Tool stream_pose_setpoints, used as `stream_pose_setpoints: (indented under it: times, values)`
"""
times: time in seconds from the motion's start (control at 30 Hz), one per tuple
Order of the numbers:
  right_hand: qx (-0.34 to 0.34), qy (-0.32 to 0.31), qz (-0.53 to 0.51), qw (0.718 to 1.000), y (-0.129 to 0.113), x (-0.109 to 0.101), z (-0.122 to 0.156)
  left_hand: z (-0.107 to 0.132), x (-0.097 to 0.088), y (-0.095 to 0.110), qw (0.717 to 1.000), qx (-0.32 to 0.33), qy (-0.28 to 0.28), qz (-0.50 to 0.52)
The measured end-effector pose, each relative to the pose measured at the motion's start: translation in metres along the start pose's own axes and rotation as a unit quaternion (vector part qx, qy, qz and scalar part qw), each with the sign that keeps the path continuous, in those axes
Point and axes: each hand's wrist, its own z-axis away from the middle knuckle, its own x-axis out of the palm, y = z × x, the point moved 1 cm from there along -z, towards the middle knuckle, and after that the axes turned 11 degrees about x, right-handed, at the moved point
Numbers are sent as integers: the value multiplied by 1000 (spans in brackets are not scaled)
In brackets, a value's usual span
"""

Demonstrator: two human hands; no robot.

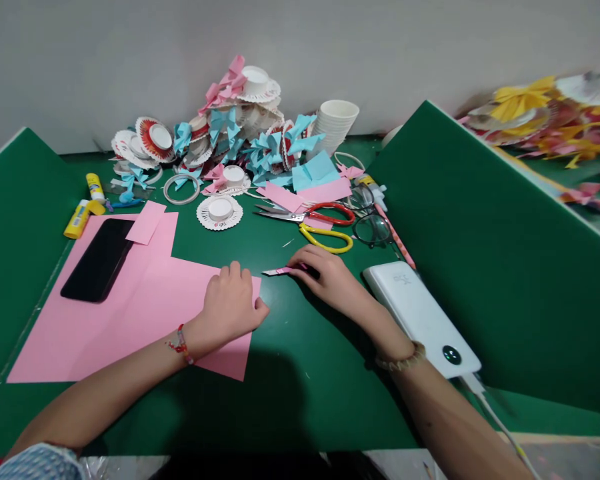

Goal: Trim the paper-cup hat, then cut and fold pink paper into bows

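My right hand grips a pink craft knife, its blade out and pointing left, just past the paper's right edge. On a large sheet of pink paper rests my left hand, fingers curled under and thumb out to the right; whatever lies beneath the fingers is hidden. A black phone lies on the sheet's left part, with a small pink paper strip overlapping its corner. Scissors with one red and one yellow handle lie beyond my right hand.
Small paper hats with bows are heaped at the back, beside stacked white paper cups. Glue sticks stand left; glasses and a cabled white power bank lie right. Green partitions flank the table.
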Motion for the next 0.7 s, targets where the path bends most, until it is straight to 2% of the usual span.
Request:
stream_pose_setpoints:
  times: [0.27, 0.7]
  values:
    - [-21, -56, 34, 998, -1, -7, 2, 0, 1, -2, 1000, -2, 15, 8]
    - [-23, -54, 33, 998, -6, -2, 3, 1, 2, -3, 1000, 0, 9, 10]
